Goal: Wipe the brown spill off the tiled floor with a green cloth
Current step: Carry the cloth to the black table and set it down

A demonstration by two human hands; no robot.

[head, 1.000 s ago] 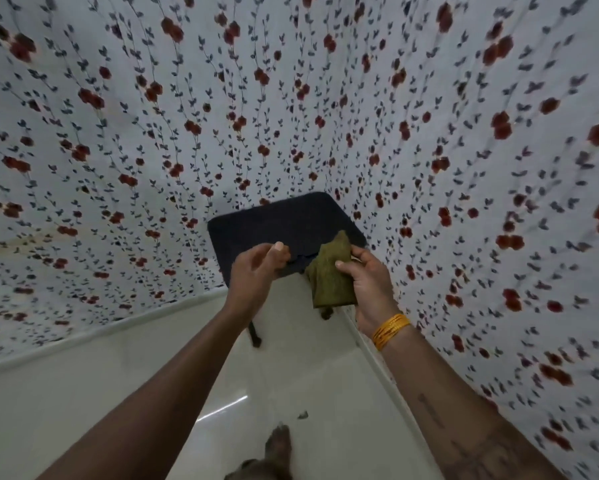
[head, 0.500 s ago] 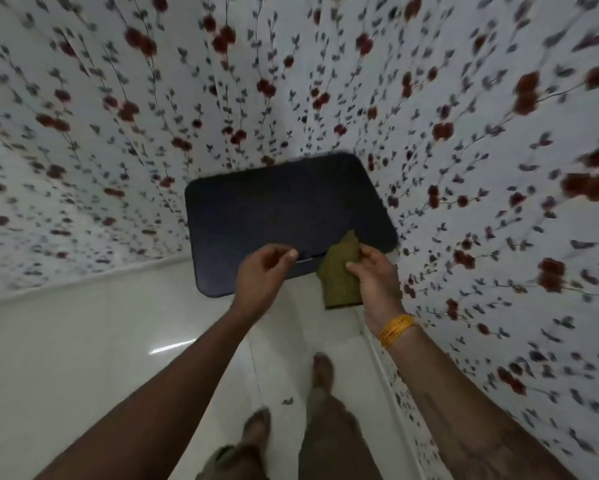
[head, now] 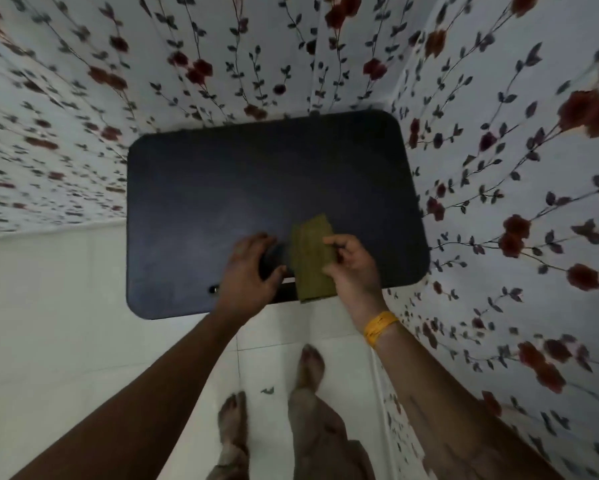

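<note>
Overhead and on both sides hangs a white floral sheet (head: 499, 168), with vines and dark red blossoms, closing in a corner of the white tiled floor (head: 66, 323). Against it stands a dark table (head: 256, 188) with rounded corners, its top bare apart from what the hands hold above it. Below, near the person's bare feet (head: 312, 362), a small dark fleck (head: 267, 390) lies on a tile; whether that is the brown spill I cannot tell, and no larger stain shows. The left hand (head: 246, 271) hovers over the table's near edge, fingers loosely curled and holding nothing. The right hand (head: 351, 268), with a yellow band (head: 379, 328) at the wrist, pinches the folded green cloth (head: 312, 258) between thumb and fingers, so that it hangs upright just beside the left hand. By my reading the step is readying the cloth, with wiping not begun. Next, the cloth must go down to the floor, which calls for bending or crouching and finding the spill first.
</note>
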